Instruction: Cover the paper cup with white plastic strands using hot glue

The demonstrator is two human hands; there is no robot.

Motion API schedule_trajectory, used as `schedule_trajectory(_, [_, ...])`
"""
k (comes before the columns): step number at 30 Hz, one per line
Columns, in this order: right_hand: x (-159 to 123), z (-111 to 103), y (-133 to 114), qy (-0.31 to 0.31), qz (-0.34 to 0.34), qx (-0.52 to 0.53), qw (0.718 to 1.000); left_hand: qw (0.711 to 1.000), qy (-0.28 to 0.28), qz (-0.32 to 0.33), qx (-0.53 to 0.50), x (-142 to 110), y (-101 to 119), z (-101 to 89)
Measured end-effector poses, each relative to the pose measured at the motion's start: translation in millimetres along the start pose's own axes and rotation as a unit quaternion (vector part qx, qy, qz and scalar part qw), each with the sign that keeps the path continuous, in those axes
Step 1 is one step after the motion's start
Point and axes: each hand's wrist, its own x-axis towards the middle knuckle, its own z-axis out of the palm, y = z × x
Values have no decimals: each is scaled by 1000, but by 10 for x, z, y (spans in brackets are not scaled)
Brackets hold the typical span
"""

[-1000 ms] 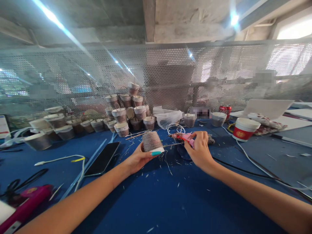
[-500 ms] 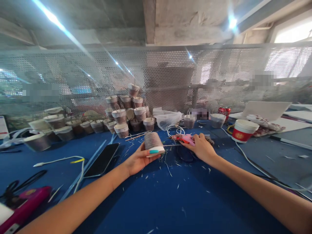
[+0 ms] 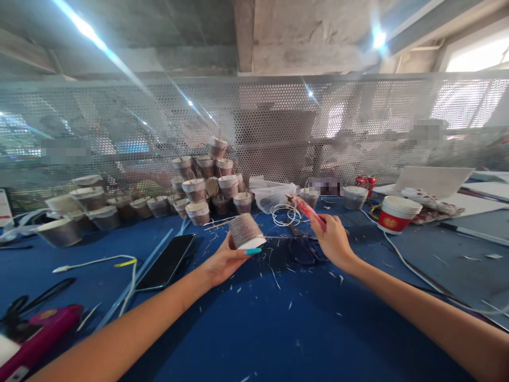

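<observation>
My left hand (image 3: 222, 261) is closed round a small cup wrapped in greyish-brown cord (image 3: 245, 231). The cup lies tilted, its white rim towards the lower right. My right hand (image 3: 333, 239) grips a slim pink-and-red tool (image 3: 310, 211) with a dark, narrow tip pointing up and left; its exact kind is unclear. Below that tool, a dark pair of scissors (image 3: 305, 251) rests on the blue table (image 3: 254, 329). A coil of white cord (image 3: 286, 215) lies just behind.
Stacked wrapped cups (image 3: 194, 189) stand at the back, with more cups (image 3: 63, 232) to the left. A black phone (image 3: 166, 262) and a magenta device (image 3: 51, 334) lie on the left. To the right are red-and-white paper cups (image 3: 398, 215) and a cable (image 3: 401, 254). Fibre scraps dot the table.
My right hand has lifted the pink-and-red tool off the table, its tip now angled upward. My left hand has tilted the cup further and shifted it slightly left.
</observation>
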Motion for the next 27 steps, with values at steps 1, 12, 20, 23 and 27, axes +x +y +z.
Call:
schedule_trajectory(1, [2,-7,-13,0,14,54,998,1000,2,3,2,3,-2,-4])
schedule_trajectory(12, [-147,24,-158,-42,-23,167,985,1000,-22,15,3,39,-17,-16])
schedule_trajectory(20, [-226,72,-100,6,-146,130,981,999,-18,24,17,46,-34,-4])
schedule_trajectory(23, [-244,77,-100,11,-154,121,981,999,-11,26,20,44,-35,5])
schedule_trajectory(27, [-253,71,-99,16,-163,111,980,1000,-3,21,23,49,-39,1])
